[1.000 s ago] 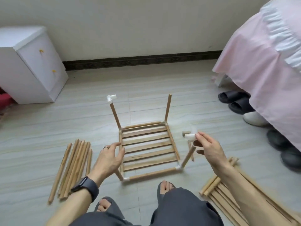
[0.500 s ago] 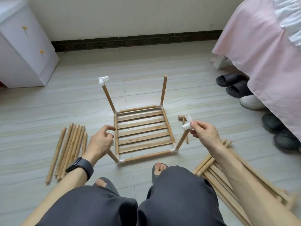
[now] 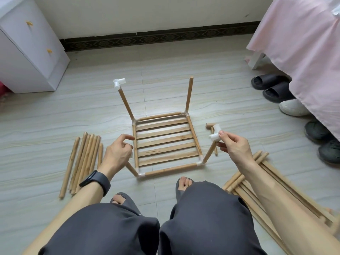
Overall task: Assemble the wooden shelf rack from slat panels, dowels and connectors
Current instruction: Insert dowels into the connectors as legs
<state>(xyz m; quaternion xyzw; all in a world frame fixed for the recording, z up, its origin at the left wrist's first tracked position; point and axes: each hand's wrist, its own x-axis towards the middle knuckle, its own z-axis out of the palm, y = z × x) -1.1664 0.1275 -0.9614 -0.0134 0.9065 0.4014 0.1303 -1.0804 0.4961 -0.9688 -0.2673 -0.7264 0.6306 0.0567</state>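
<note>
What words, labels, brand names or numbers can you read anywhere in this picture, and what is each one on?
No readable text anywhere in this view.
The wristband has a dark face with nothing showing on it.
No print or label is visible on the white connector pinched in the right hand, the dowels, the slat panel, the cabinet or the slippers.
</note>
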